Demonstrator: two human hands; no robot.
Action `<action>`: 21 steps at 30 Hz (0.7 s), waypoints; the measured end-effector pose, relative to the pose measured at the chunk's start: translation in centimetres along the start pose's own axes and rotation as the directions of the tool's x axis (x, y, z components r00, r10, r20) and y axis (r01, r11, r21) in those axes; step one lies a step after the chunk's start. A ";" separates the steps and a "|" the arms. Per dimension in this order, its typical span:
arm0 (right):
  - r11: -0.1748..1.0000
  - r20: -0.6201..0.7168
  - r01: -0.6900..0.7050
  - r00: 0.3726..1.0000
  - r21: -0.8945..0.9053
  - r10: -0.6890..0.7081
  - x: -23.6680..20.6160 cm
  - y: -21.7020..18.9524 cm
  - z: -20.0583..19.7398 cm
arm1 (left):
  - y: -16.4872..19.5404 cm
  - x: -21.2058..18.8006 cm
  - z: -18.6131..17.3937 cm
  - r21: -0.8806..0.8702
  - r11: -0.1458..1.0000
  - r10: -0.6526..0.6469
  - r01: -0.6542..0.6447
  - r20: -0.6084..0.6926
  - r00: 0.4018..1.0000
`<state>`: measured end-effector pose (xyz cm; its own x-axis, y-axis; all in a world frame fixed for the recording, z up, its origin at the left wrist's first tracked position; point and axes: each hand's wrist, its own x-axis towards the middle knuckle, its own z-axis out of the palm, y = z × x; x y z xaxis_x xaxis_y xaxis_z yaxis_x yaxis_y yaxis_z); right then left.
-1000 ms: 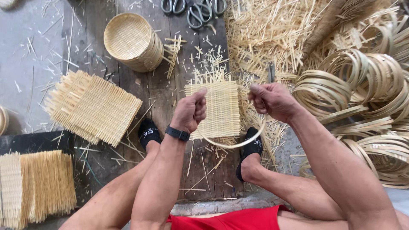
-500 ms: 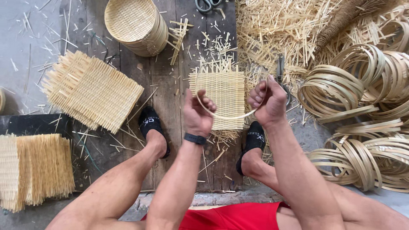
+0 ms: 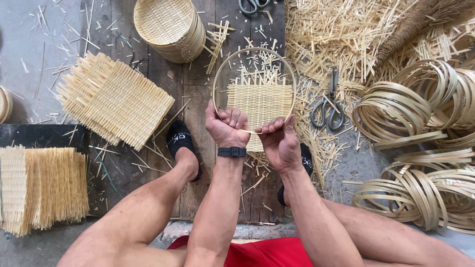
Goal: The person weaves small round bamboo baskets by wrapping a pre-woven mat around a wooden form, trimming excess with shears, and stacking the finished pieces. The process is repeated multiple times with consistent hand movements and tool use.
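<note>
A thin bamboo strip is bent into a hoop [image 3: 216, 84] that stands over a square woven bamboo mat [image 3: 260, 106] on the wooden boards. My left hand [image 3: 225, 126] and my right hand [image 3: 279, 141] pinch the hoop's two ends together at its near side, fingers closed on the strip. A black watch sits on my left wrist. Both hands hover above the mat's near edge, between my two feet in black slippers.
A stack of woven mats [image 3: 114, 99] lies to the left, another pile [image 3: 42, 188] at the lower left. Round woven baskets [image 3: 170, 27] are stacked at the top. Scissors [image 3: 326, 106] lie on straw offcuts to the right, next to coiled bamboo hoops [image 3: 420, 143].
The bamboo strip was a shallow arc between my hands near the mat's lower edge. It has since been curled upward into a full hoop and my hands have come together.
</note>
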<state>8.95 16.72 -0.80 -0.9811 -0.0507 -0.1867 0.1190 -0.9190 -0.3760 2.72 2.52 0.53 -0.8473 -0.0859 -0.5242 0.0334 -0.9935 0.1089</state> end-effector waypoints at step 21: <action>-0.409 0.697 0.773 0.625 -0.485 0.353 3.2 -6.6 9.0 | 1.5 -0.4 2.0 0.831 0.311 -0.603 0.462 -0.203 0.772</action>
<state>3.67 19.08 9.21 -0.6770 -0.6282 0.3833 -0.7327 0.5266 -0.4310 2.00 1.23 2.60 -0.5661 0.5175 -0.6416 -0.8212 -0.2862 0.4937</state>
